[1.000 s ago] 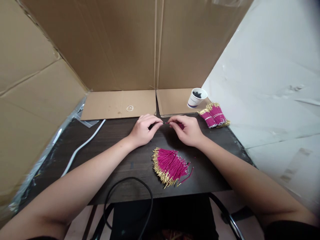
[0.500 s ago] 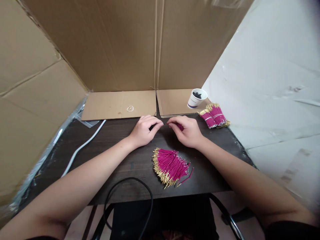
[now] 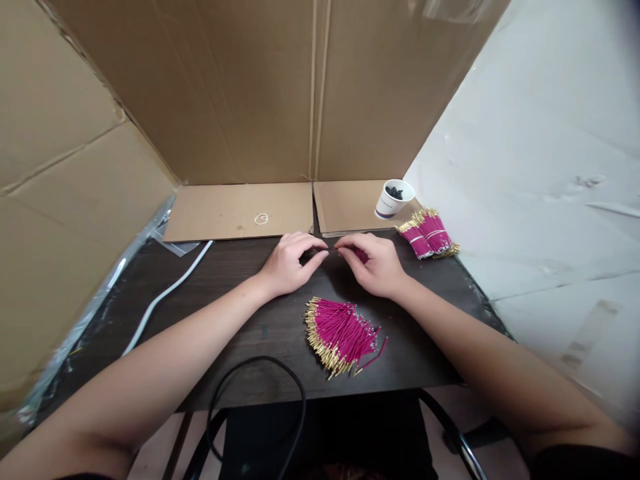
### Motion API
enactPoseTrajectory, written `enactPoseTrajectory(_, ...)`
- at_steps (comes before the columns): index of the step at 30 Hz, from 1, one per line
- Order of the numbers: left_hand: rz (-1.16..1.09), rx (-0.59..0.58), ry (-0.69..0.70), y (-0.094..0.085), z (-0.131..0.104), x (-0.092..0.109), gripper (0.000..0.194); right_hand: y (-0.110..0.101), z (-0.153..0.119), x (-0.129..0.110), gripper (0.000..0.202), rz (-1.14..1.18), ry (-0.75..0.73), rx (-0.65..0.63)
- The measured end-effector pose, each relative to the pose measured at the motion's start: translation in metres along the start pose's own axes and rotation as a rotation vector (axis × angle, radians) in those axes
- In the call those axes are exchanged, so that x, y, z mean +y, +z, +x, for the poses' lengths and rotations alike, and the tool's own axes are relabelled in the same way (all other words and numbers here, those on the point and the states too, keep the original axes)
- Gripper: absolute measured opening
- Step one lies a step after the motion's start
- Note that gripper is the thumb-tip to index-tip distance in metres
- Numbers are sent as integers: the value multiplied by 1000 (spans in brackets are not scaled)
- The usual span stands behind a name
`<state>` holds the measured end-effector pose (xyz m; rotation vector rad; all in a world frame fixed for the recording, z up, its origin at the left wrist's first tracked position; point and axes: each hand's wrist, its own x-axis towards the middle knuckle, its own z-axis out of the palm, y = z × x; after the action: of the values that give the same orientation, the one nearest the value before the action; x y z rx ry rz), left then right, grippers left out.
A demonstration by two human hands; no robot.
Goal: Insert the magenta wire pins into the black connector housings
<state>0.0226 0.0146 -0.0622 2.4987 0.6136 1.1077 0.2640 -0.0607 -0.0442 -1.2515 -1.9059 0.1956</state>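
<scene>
Magenta wire (image 3: 361, 254) — a short piece, mostly hidden — is pinched in the fingers of the right hand (image 3: 376, 265), above the far middle of the dark worktop (image 3: 240, 313). The left hand (image 3: 289, 262) meets it fingertip to fingertip, thumb and forefinger closed on something too small to make out. Just in front of both hands lies a loose fan of magenta wires (image 3: 340, 333) with gold tips. To the right, near the worktop's corner, sit tied wire bundles (image 3: 427, 233), and behind them a white paper cup (image 3: 394, 199) holding small dark pieces. Cardboard walls (image 3: 250, 87) stand behind — a black cable (image 3: 260, 393) loops at the near edge.
</scene>
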Motion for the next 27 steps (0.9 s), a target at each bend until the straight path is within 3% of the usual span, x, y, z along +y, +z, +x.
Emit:
enactPoseTrajectory(16, 14, 4, -10, 0, -2, -1, 17, 1, 0, 1, 23, 7, -4, 11)
enactPoseTrajectory(27, 7, 85, 67, 2, -1, -2, 13, 1, -1, 1, 23, 55, 48, -7)
